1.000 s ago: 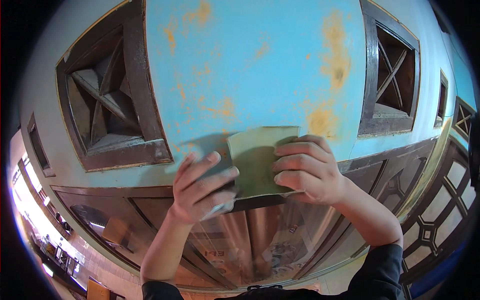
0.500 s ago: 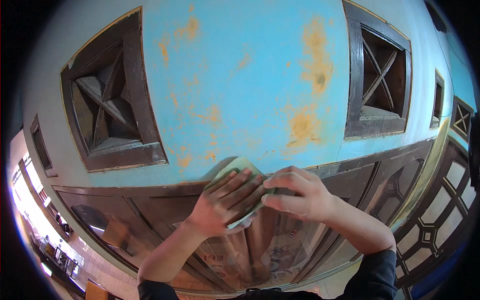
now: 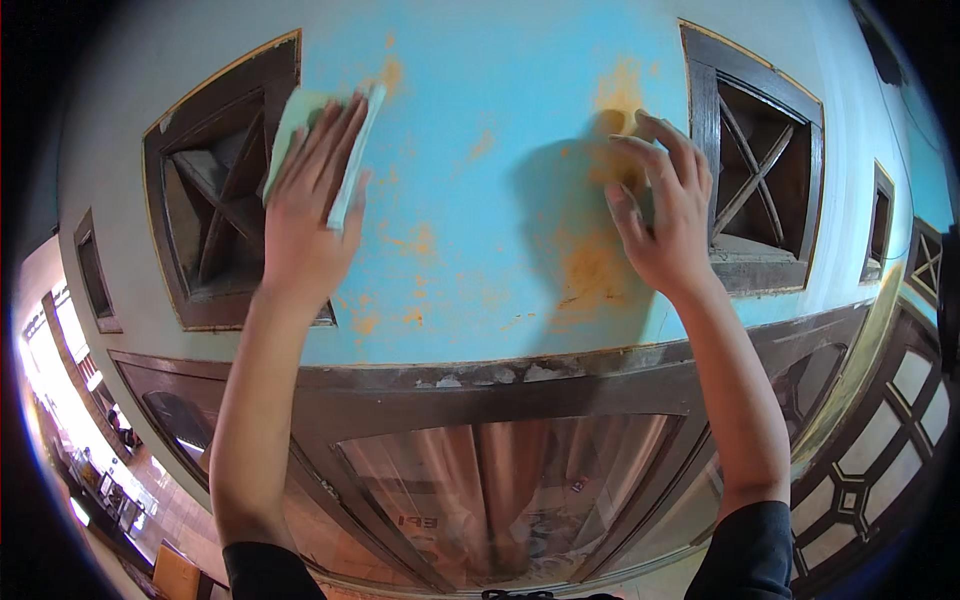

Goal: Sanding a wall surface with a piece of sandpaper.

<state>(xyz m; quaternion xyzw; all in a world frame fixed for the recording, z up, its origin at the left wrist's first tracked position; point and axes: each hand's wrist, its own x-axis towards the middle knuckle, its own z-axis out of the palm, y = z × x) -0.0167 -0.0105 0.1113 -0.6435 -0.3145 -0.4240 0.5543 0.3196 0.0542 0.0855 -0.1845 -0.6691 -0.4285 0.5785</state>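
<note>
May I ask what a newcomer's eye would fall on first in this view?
Probably the bright blue wall in the middle, blotched with orange patches. At its left side, the left hand lies over a pale green sheet; at the right, the right hand is raised, holding nothing visible. Dark-framed openings with crossed bars flank it.

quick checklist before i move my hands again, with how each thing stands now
1. Left hand holding the green sheet: ok, fingers extended over it.
2. Sheet flat against the wall: cannot tell, the hand hides much of it.
3. Sheet touching the left window frame: cannot tell, they overlap in view.
4. Right hand empty: ok.
5. Wall evenly blue: not ok, orange patches show.
</note>
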